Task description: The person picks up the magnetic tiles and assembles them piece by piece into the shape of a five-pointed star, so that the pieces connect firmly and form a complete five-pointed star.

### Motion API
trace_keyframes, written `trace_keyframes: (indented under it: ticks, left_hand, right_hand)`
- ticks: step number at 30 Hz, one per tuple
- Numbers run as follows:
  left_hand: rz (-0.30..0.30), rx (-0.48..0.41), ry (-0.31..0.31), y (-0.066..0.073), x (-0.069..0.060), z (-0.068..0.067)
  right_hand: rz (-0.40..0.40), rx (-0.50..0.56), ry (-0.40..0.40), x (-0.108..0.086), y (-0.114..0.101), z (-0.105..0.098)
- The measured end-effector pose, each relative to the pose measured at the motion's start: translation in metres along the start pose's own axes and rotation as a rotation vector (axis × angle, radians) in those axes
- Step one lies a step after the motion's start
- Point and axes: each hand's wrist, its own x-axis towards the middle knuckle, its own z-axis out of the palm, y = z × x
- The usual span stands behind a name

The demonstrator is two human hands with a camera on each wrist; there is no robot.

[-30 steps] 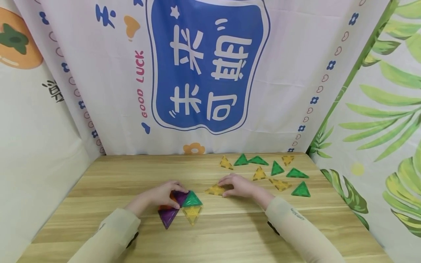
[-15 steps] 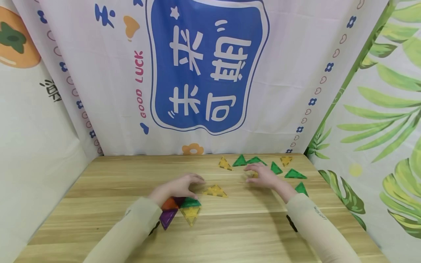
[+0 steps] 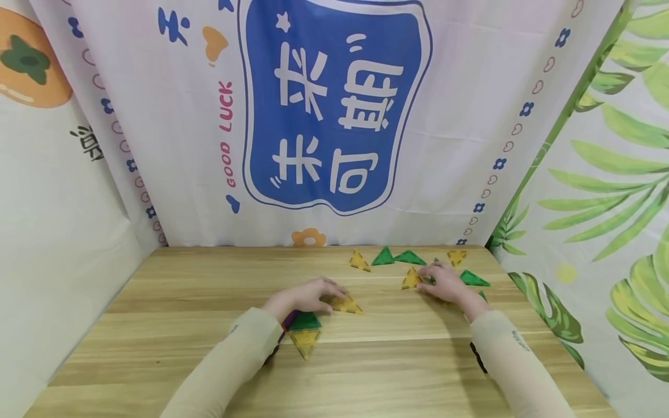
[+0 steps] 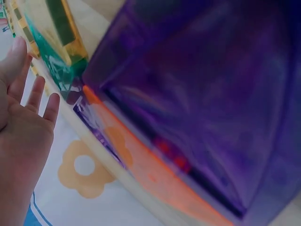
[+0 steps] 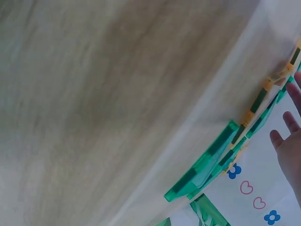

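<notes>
My left hand [image 3: 308,295] is over the left end of a yellow triangular tile [image 3: 349,305], its fingers loosely bent; contact is unclear. Partly beneath its wrist and sleeve is a group of joined tiles: green [image 3: 305,321], yellow [image 3: 305,341] and a bit of purple [image 3: 290,319]. In the left wrist view, a purple tile [image 4: 197,94] looms close beside an orange one [image 4: 150,176], with the left hand [image 4: 26,127] at the edge. The right hand [image 3: 448,283] reaches over a mostly covered green tile, fingertips beside a yellow triangle [image 3: 410,278]. The right wrist view shows part of that hand [image 5: 292,141].
Toward the back right of the wooden table [image 3: 209,278] lie more flat tiles: yellow [image 3: 359,260], green [image 3: 384,256], another green [image 3: 410,257], yellow at the far corner [image 3: 457,257] and green [image 3: 474,278]. A printed cloth [image 3: 460,87] hangs behind.
The left hand has left the purple tile and moved right to the yellow one. My right hand has let go of that yellow tile and moved right, among the scattered tiles.
</notes>
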Motion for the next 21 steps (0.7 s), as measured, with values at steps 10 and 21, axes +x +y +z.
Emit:
trace_keyframes:
  ticks: [10, 21]
  left_hand:
    - [-0.026, 0.025, 0.03, -0.004, 0.002, 0.001]
    - [-0.042, 0.017, 0.055, -0.008, -0.003, -0.001]
  right_hand:
    - [-0.105, 0.051, 0.02, 0.001, -0.016, 0.007]
    - [-0.165, 0.118, -0.045, -0.001, -0.037, 0.017]
